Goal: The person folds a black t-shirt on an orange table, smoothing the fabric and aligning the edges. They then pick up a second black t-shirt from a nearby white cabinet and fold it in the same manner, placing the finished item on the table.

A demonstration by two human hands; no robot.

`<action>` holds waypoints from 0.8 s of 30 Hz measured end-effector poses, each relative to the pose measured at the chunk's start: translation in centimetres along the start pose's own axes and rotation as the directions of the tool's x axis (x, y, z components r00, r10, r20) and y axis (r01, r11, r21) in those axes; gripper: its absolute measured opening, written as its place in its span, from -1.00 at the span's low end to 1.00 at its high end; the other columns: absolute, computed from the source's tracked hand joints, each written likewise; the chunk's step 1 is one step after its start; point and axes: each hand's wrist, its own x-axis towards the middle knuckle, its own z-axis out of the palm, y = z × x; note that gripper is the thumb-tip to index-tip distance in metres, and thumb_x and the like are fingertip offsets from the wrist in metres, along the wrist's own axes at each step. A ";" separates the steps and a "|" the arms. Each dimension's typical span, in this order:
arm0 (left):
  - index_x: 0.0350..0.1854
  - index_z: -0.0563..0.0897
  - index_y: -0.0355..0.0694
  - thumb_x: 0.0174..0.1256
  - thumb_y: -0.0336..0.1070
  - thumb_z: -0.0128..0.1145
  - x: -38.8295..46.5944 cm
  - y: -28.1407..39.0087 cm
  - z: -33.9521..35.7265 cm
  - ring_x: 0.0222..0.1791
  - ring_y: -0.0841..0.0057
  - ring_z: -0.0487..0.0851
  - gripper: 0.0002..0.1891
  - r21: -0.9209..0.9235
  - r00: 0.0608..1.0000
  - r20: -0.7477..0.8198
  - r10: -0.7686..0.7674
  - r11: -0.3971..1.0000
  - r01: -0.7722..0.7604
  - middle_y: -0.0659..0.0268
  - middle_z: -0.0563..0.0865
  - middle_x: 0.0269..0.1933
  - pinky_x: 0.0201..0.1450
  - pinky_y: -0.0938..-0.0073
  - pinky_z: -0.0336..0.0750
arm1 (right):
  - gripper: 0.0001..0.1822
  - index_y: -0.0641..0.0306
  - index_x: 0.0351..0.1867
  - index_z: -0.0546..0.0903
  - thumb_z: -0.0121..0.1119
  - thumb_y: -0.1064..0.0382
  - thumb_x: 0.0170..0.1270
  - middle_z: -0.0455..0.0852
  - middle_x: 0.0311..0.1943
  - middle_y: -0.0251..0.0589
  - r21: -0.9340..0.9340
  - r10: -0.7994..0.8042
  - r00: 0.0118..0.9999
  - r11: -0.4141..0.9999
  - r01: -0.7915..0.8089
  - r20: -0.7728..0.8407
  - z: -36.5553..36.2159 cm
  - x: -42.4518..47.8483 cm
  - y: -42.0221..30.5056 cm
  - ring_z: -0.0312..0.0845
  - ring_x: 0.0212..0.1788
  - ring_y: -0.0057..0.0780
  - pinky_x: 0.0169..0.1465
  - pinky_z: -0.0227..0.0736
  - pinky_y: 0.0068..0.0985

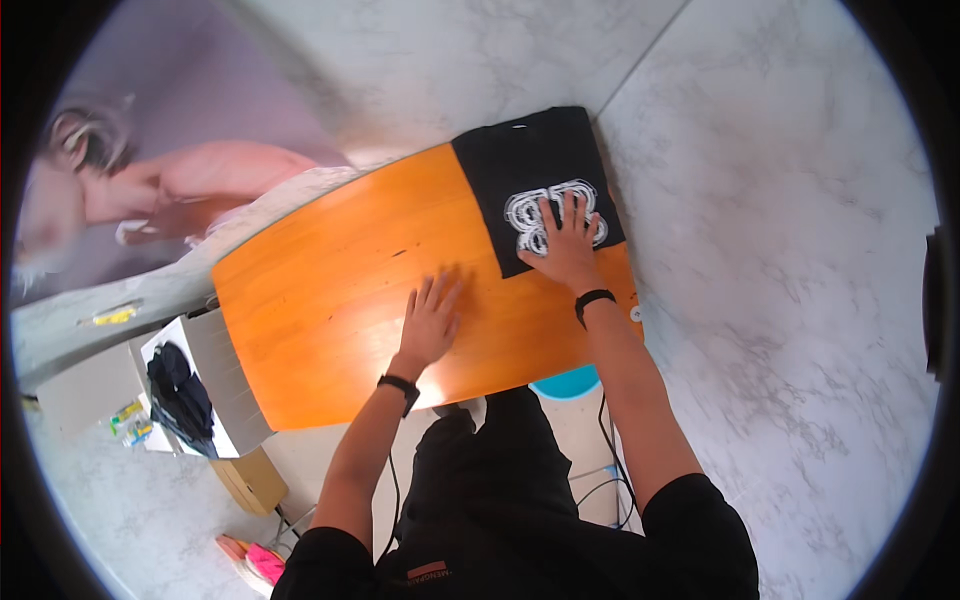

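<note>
A black folded garment (487,161) with a white printed design lies flat at the far right corner of an orange wooden table (322,300). My right hand (566,244) rests on its near part, fingers spread across the white print. Nothing is gripped in that hand. To the left, my left hand (431,319) is over the bare wood, palm down with fingers apart and holding nothing. Its shadow falls just beyond the fingertips. A dark band circles each wrist.
Marbled wall (765,247) borders the table's right side. At left, dark cloth (176,390) lies on a white box (232,382). A brown cardboard box (251,480) stands lower. Beneath the table's front edge is a turquoise basin (568,384); a black cable (611,435) hangs nearby.
</note>
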 end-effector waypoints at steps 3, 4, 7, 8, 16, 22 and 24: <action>0.83 0.37 0.02 0.62 -0.15 0.25 -8.6 -1.7 1.2 0.80 -0.12 0.26 -0.24 -0.027 0.994 0.068 -0.090 0.995 0.092 0.06 0.32 0.82 0.77 -0.33 0.25 | 0.29 -0.09 0.91 0.15 0.50 -0.52 0.29 -0.12 0.90 0.24 -0.059 0.010 1.000 0.998 -0.012 -0.024 -0.2 -0.7 -0.1 -0.40 0.91 0.40 0.75 -0.37 0.59; 0.82 0.38 0.02 0.61 -0.16 0.25 -11.7 -2.2 1.1 0.80 -0.11 0.26 -0.25 -0.024 0.989 0.083 -0.121 0.992 0.123 0.07 0.32 0.82 0.77 -0.31 0.26 | 0.28 -0.08 0.91 0.17 0.50 -0.51 0.29 -0.09 0.90 0.25 -0.079 0.014 1.000 0.997 -0.015 -0.013 -0.4 -1.1 -0.6 -0.37 0.91 0.41 0.74 -0.33 0.61; 0.78 0.42 0.02 0.57 -0.21 0.26 -19.3 -4.3 1.4 0.81 -0.07 0.26 -0.27 -0.012 0.970 0.090 -0.225 0.974 0.227 0.09 0.32 0.83 0.76 -0.27 0.29 | 0.23 -0.01 0.88 0.21 0.52 -0.44 0.33 -0.02 0.88 0.28 -0.150 -0.018 0.997 0.989 0.006 -0.079 -1.7 -2.4 -2.1 -0.26 0.89 0.42 0.70 -0.23 0.67; 0.76 0.43 0.03 0.55 -0.24 0.25 -21.6 -5.4 1.5 0.82 -0.05 0.26 -0.27 -0.008 0.960 0.080 -0.269 0.963 0.270 0.09 0.31 0.83 0.76 -0.26 0.30 | 0.15 0.07 0.85 0.27 0.55 -0.33 0.36 0.03 0.87 0.26 -0.116 -0.067 0.990 0.992 0.052 -0.122 -1.7 -3.4 -3.2 -0.21 0.90 0.33 0.70 -0.20 0.66; 0.42 0.72 -0.09 0.49 -0.35 0.18 -41.0 -8.0 6.2 0.50 0.06 0.67 -0.54 -0.218 0.894 -0.022 -0.447 0.875 0.432 0.15 0.72 0.47 0.53 -0.08 0.58 | -0.33 0.15 0.56 0.64 0.35 0.17 0.39 0.55 0.61 0.04 -0.144 -0.565 0.809 0.798 0.586 0.162 8.7 -23.2 -13.8 0.41 0.68 0.11 0.63 0.36 0.16; 0.23 0.81 -0.19 0.56 -0.32 0.12 -54.5 -7.4 8.8 0.14 -0.06 0.83 -0.67 -0.669 0.717 -0.096 -0.690 0.578 0.467 -0.01 0.85 0.18 0.28 0.03 0.72 | -0.66 0.21 0.11 0.82 0.30 0.19 0.37 0.84 0.09 0.04 -0.030 -0.581 0.767 0.792 0.610 0.271 12.0 -32.3 -23.0 0.77 0.16 0.16 0.26 0.68 0.05; 0.17 0.82 -0.21 0.57 -0.32 0.12 -58.7 -7.0 10.1 0.13 -0.06 0.83 -0.70 -0.749 0.624 -0.091 -0.776 0.466 0.471 -0.03 0.87 0.14 0.27 0.03 0.72 | -0.77 0.23 -0.09 0.84 0.28 0.18 0.39 0.89 -0.07 0.12 -0.014 -0.588 0.752 0.785 0.620 0.298 12.7 -32.9 -26.2 0.80 0.07 0.24 0.20 0.70 0.08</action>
